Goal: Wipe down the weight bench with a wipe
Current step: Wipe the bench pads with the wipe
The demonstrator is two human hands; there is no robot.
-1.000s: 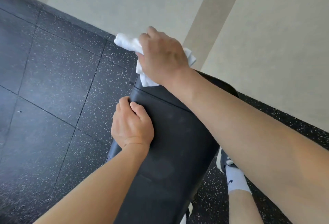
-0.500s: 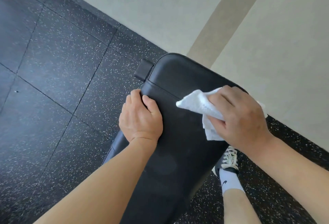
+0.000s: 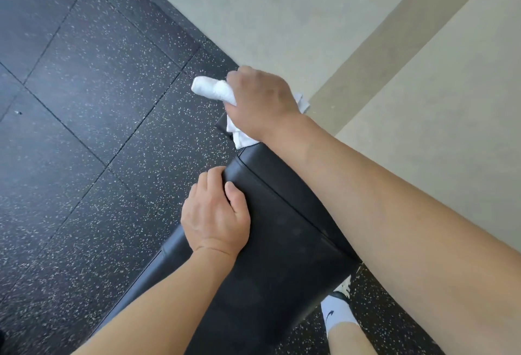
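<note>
The black padded weight bench [image 3: 282, 247] runs from the bottom of the view up toward the wall. My right hand [image 3: 260, 103] grips a crumpled white wipe [image 3: 214, 90] and holds it on the bench's far end, hiding that end. My left hand [image 3: 215, 216] grips the bench's left edge nearer to me, fingers curled over the side and thumb on top.
Black speckled rubber floor tiles [image 3: 98, 129] lie to the left. A beige wall [image 3: 282, 2] rises just beyond the bench's far end. My foot in a white sock and dark shoe [image 3: 338, 309] stands right of the bench.
My right hand has carried the wipe from the bench's right side up to its far end. My left hand has kept its grip on the left edge.
</note>
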